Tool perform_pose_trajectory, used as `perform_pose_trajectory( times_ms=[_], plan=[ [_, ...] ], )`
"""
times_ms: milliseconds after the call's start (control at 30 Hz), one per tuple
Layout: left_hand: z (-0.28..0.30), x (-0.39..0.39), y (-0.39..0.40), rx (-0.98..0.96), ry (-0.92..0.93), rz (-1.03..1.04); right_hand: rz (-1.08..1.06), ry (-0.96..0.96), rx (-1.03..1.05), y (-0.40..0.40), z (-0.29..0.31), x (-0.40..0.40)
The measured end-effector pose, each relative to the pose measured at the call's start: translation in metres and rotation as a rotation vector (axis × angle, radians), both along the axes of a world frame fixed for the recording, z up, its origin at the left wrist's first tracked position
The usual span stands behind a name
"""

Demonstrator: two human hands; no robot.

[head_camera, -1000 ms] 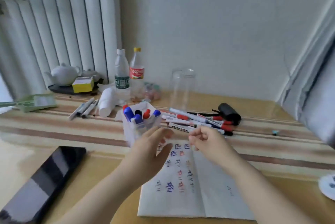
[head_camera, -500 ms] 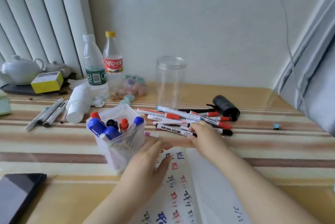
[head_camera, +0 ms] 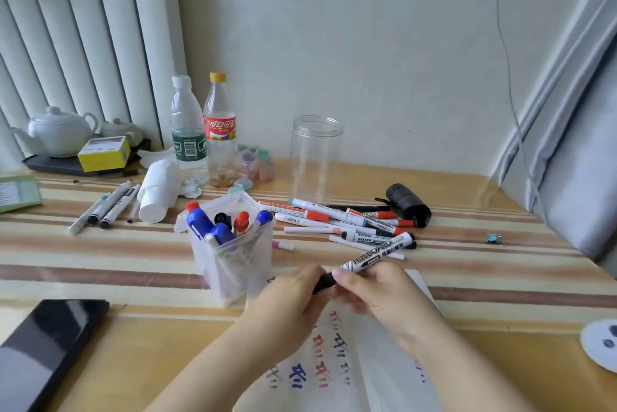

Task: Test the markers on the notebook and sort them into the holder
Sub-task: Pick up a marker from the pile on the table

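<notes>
Both hands hold one white marker (head_camera: 377, 253) with a black cap above the open notebook (head_camera: 384, 375). My right hand (head_camera: 377, 291) grips its barrel; my left hand (head_camera: 290, 301) pinches the black cap end. The marker slants up to the right. Red, blue and black scribbles cover the notebook's left page. A clear plastic holder (head_camera: 233, 264) with blue, red and black capped markers stands just left of my hands. A pile of loose markers (head_camera: 337, 221) lies on the table behind my hands.
A clear empty jar (head_camera: 315, 158) stands behind the pile, two bottles (head_camera: 203, 131) to its left, a black roll (head_camera: 409, 204) to its right. Several pens (head_camera: 107, 208) and a white paper roll (head_camera: 158, 191) lie at the left. A dark tablet (head_camera: 43, 348) sits at the near left edge.
My right hand lifted a black-capped marker from the pile and brought it back over the notebook. My left hand closed on its cap end. The camera tilted slightly.
</notes>
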State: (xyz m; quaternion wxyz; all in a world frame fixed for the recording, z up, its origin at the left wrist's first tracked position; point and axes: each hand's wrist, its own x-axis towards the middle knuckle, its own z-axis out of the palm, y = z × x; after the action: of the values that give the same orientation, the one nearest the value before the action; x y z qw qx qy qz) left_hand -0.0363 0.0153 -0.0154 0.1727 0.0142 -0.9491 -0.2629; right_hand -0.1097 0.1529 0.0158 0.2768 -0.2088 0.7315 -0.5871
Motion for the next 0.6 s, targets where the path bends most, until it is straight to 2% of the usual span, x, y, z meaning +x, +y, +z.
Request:
perform_pose_trajectory(
  times_ms=[100,167,233,267,333,500,567,600],
  plan=[
    [0.006,0.009,-0.001,-0.024,-0.086,0.034,-0.028,0.442,0.308,0.014,0.0,0.007],
    [0.011,0.019,-0.002,-0.052,-0.147,0.036,-0.086,0.995,0.371,0.021,-0.001,0.012],
    [0.013,0.028,0.0,-0.101,-0.181,0.006,0.071,1.366,0.401,0.021,-0.002,0.017],
    [0.015,0.033,0.002,-0.116,-0.181,-0.01,0.192,1.409,0.481,0.018,-0.004,0.021],
    [0.018,0.043,0.006,-0.123,-0.17,-0.02,0.317,1.34,0.563,0.013,-0.004,0.029],
    [0.021,0.06,0.007,-0.128,-0.185,-0.067,0.393,1.311,0.64,0.015,-0.011,0.044],
    [0.022,0.064,0.007,-0.078,-0.2,-0.095,0.393,1.356,0.564,0.016,-0.016,0.046],
    [0.021,0.065,0.007,-0.05,-0.207,-0.1,0.403,1.314,0.561,0.019,-0.015,0.046]
  ],
)
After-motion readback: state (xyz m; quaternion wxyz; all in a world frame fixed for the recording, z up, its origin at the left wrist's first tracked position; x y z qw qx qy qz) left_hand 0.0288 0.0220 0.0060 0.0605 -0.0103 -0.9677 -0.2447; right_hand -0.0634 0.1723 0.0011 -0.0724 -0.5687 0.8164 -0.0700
